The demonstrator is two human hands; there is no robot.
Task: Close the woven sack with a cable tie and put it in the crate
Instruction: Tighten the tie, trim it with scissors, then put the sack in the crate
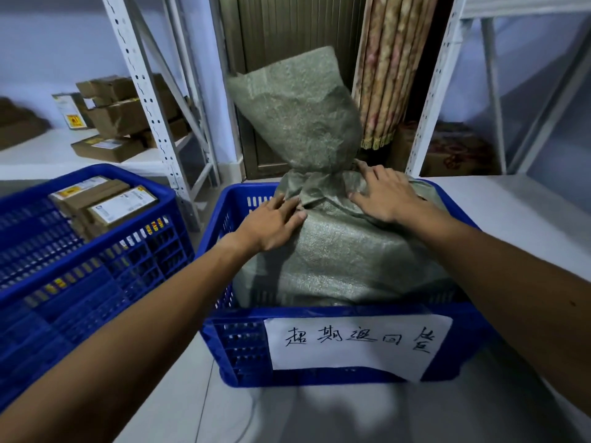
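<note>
Inside the near blue crate [243, 346] stands the woven sack [339, 257], bulky, soft and, we judge, heavy. Our left hand [271, 227] and right hand [385, 196] press flat, fingers extended, beside its cinched neck [315, 179], probably the firmest hold.

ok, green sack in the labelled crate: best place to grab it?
The cinched neck, approached from the near side and closed round it. It is the narrowest part of the woven sack, upright above the blue crate rim, and the loose top flares above it, so a grip probably won't slide off. The body fills the crate.
</note>
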